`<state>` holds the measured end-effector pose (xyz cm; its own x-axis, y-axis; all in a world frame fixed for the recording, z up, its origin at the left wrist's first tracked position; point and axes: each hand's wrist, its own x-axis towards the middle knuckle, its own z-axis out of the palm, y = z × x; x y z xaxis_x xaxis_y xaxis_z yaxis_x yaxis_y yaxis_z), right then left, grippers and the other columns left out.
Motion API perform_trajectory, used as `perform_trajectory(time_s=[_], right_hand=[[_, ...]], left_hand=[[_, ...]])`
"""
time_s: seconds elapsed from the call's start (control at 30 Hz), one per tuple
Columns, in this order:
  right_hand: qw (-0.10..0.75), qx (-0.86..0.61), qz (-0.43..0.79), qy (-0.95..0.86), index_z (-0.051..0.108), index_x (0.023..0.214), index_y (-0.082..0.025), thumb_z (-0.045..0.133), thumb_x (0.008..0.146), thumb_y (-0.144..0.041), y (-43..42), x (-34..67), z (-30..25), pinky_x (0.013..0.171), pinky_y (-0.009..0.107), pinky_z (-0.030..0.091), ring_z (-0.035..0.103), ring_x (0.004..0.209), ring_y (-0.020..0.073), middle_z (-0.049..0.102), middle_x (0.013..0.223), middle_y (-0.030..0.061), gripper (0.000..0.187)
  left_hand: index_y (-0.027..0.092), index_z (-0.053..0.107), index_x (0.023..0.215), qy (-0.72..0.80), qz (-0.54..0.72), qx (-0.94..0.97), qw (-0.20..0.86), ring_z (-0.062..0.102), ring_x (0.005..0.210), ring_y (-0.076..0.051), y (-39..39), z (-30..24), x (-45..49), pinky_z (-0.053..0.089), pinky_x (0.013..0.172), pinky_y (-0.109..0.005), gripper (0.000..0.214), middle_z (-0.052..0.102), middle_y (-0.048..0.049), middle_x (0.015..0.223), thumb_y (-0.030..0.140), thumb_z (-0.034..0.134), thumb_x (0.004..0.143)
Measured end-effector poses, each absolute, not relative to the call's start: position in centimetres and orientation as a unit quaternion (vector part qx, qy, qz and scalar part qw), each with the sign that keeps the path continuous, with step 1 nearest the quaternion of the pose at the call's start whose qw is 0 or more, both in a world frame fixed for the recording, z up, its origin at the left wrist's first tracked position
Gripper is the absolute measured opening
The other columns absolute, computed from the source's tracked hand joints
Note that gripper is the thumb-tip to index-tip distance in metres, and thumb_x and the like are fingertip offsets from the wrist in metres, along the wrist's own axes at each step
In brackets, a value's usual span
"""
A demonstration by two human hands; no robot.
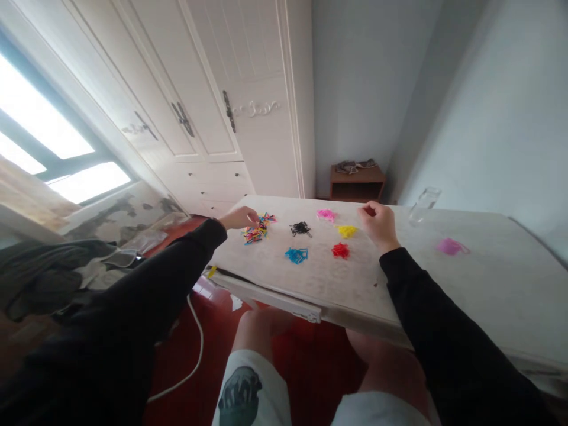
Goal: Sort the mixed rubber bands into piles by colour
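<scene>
Left hand [241,218], fingers bent, whether gripping cannot be told; mixed-colour pile [254,235] just right of it on the table [444,290], long axis near-left to far-right, left hand nearer; yellow pile [347,231]; right hand [378,223] just beyond, fisted, contents hidden; no readable writing

no legible text, label, brand, number or sign anywhere
</scene>
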<state>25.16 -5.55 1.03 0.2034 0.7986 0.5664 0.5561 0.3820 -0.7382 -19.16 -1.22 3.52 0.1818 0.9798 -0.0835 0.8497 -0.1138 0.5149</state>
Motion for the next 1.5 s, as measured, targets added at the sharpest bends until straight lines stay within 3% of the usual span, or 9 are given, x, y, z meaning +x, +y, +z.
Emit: perform_trajectory(time_s=[0.13, 0.37, 0.5, 0.6, 0.77, 0.9, 1.2, 1.3, 1.5], right_hand=[[0.546, -0.540, 0.106, -0.631, 0.059, 0.062, -0.022, 0.059, 0.076, -0.033, -5.5, 25.2, 0.8, 0.065, 0.034, 0.040, 0.054, 0.062, 0.0193, 0.063, 0.062, 0.0031, 0.018], [0.539, -0.540, 0.108, -0.637, 0.060, 0.063, -0.021, 0.061, 0.076, -0.033, -5.5, 25.1, 0.7, 0.065, 0.034, 0.040, 0.054, 0.062, 0.0191, 0.063, 0.062, 0.0032, 0.017], [0.540, -0.538, 0.110, -0.638, 0.060, 0.063, -0.021, 0.061, 0.076, -0.032, -5.6, 25.1, 0.7, 0.064, 0.034, 0.039, 0.054, 0.062, 0.0193, 0.063, 0.062, 0.0033, 0.017], [0.539, -0.537, 0.111, -0.639, 0.060, 0.063, -0.021, 0.061, 0.076, -0.032, -5.7, 25.0, 0.7, 0.064, 0.034, 0.039, 0.054, 0.062, 0.0191, 0.063, 0.062, 0.0033, 0.017], [0.532, -0.537, 0.110, -0.646, 0.061, 0.063, -0.021, 0.060, 0.076, -0.032, -5.6, 25.0, 0.6, 0.064, 0.033, 0.038, 0.055, 0.063, 0.0188, 0.063, 0.062, 0.0031, 0.017], [0.526, -0.535, 0.112, -0.652, 0.062, 0.064, -0.020, 0.060, 0.076, -0.033, -5.5, 25.0, 0.5, 0.063, 0.032, 0.038, 0.056, 0.063, 0.0187, 0.064, 0.063, 0.0032, 0.018], [0.512, -0.533, 0.124, -0.663, 0.060, 0.063, -0.020, 0.059, 0.077, -0.034, -5.6, 24.9, 0.4, 0.062, 0.031, 0.037, 0.053, 0.060, 0.0172, 0.060, 0.060, 0.0014, 0.020], [0.507, -0.534, 0.126, -0.665, 0.060, 0.063, -0.020, 0.059, 0.077, -0.034, -5.6, 24.9, 0.3, 0.062, 0.031, 0.037, 0.053, 0.060, 0.0171, 0.060, 0.060, 0.0013, 0.020], [0.497, -0.539, 0.131, -0.667, 0.061, 0.064, -0.020, 0.061, 0.079, -0.036, -5.5, 24.9, 0.1, 0.063, 0.031, 0.037, 0.053, 0.062, 0.0172, 0.060, 0.061, 0.0012, 0.022]], left_hand=[[0.019, 0.076, 0.075, 0.610, 0.119, 0.755, 0.210, 0.060, 0.069, -0.016, -2.8, 1.8, -19.3, 0.044, 0.064, -0.024, 0.026, 0.071, -0.0004, 0.070, 0.038, 0.079, 0.058], [0.019, 0.069, 0.064, 0.600, 0.111, 0.772, 0.177, 0.055, 0.066, -0.017, -3.6, 1.1, -19.3, 0.040, 0.063, -0.027, 0.023, 0.063, -0.0018, 0.064, 0.042, 0.072, 0.068], [0.018, 0.072, 0.068, 0.601, 0.145, 0.772, 0.151, 0.055, 0.069, -0.017, -3.3, 2.0, -20.0, 0.042, 0.066, -0.027, 0.025, 0.066, -0.0031, 0.071, 0.043, 0.073, 0.070], [0.016, 0.069, 0.071, 0.611, 0.199, 0.740, 0.200, 0.059, 0.071, -0.016, -3.3, 2.8, -20.4, 0.045, 0.070, -0.026, 0.025, 0.068, -0.0026, 0.072, 0.040, 0.077, 0.070], [0.015, 0.056, 0.067, 0.637, 0.348, 0.576, 0.374, 0.068, 0.067, -0.016, -3.8, 2.9, -19.8, 0.055, 0.072, -0.029, 0.034, 0.068, -0.0022, 0.065, 0.024, 0.089, 0.065], [0.015, 0.053, 0.067, 0.650, 0.433, 0.472, 0.409, 0.070, 0.063, -0.015, -4.2, 2.0, -19.1, 0.057, 0.069, -0.027, 0.038, 0.068, -0.0045, 0.063, 0.010, 0.091, 0.064], [0.008, 0.067, 0.098, 0.568, 0.524, 0.387, 0.503, 0.073, 0.066, -0.015, -4.6, 1.6, -17.3, 0.058, 0.070, -0.025, 0.026, 0.072, -0.0072, 0.075, -0.003, 0.078, 0.077], [0.006, 0.069, 0.089, 0.539, 0.538, 0.350, 0.546, 0.071, 0.068, -0.013, -4.4, 1.2, -15.6, 0.058, 0.071, -0.022, 0.011, 0.071, -0.0093, 0.079, -0.004, 0.068, 0.085], [0.011, 0.062, 0.078, 0.512, 0.581, 0.259, 0.577, 0.066, 0.063, -0.010, -4.0, 0.5, -13.8, 0.057, 0.064, -0.018, 0.022, 0.064, -0.0059, 0.070, -0.003, 0.052, 0.092]])
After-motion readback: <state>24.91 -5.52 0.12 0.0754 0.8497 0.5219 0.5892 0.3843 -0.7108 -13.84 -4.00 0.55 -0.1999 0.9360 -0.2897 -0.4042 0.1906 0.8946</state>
